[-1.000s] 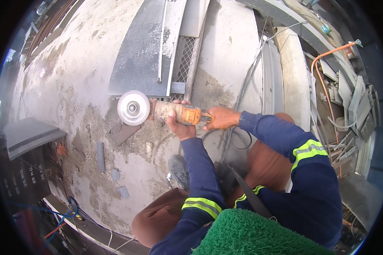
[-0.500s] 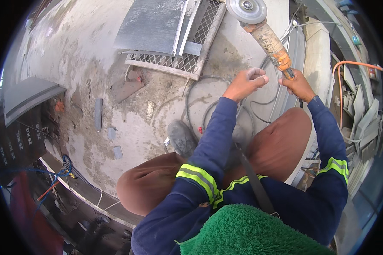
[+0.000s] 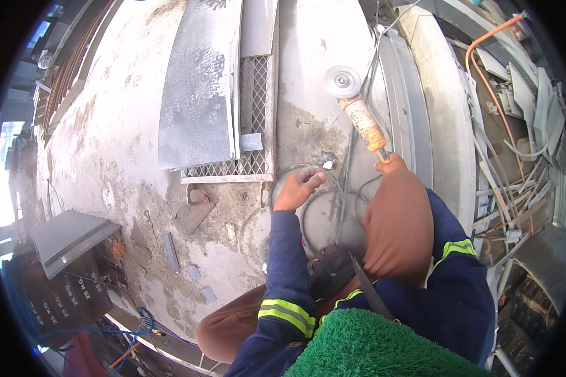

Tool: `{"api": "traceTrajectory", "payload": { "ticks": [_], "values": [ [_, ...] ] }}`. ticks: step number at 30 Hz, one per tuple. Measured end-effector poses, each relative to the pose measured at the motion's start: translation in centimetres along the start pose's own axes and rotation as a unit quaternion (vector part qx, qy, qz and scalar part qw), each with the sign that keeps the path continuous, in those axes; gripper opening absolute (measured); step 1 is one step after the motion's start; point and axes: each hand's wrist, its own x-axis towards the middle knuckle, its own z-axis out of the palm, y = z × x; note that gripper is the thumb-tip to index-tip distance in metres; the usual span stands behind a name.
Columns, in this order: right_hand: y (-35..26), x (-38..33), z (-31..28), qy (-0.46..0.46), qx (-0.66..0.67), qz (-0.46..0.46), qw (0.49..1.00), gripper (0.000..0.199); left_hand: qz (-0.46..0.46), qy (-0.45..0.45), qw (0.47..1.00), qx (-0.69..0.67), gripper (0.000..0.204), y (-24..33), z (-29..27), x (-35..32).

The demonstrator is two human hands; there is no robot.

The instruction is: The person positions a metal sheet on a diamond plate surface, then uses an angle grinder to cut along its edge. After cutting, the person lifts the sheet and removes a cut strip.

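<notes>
My right hand (image 3: pixel 393 164) grips the rear end of an angle grinder (image 3: pixel 362 120) with a worn, orange-and-tan body; my knee hides part of this hand. The grinder's pale round disc (image 3: pixel 343 81) points away from me and faces up. To the left, my left hand (image 3: pixel 299 188) is held out over the floor with its fingers loosely bent and slightly apart, and nothing shows in it. A small white scrap (image 3: pixel 328 164) appears just past its fingertips. Below the hands, a dark cable (image 3: pixel 321 191) lies in loops on the concrete.
A grey metal sheet (image 3: pixel 198 88) lies over a mesh-filled frame (image 3: pixel 256 94) ahead. Long grey metal profiles (image 3: pixel 415 107) run along a concrete ledge (image 3: pixel 443 119) at right, with scrap strips (image 3: pixel 528 107) beyond. Grey offcuts (image 3: pixel 170 251) and a dark stack with a grey panel (image 3: pixel 72 239) are at left.
The grinder has come closer and lower, its disc swinging from the top edge toward the middle. My right hand has dropped behind the knee; my left hand is farther from the grinder. The view has shifted.
</notes>
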Motion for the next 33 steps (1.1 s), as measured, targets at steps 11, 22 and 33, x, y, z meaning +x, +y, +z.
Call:
{"api": "traceTrajectory", "payload": {
  "ticks": [11, 22, 33],
  "values": [
    [-1.9, 3.7, 3.1, -0.057, 0.034, 0.047, 0.997, 0.035, -0.012, 0.071, 0.995, -0.073, 0.049, -0.2, -1.1, -1.2],
    [-1.7, 7.0, 4.9, -0.051, 0.040, 0.035, 0.997, 0.022, 0.005, 0.196, 0.945, -0.262, 0.044, -4.7, -7.1, -5.0],
    [-1.4, 8.8, 5.8, -0.052, 0.087, 0.047, 0.994, 0.020, 0.078, 0.395, 0.769, -0.497, 0.030, -9.6, -11.9, -7.0]
  ]
}}
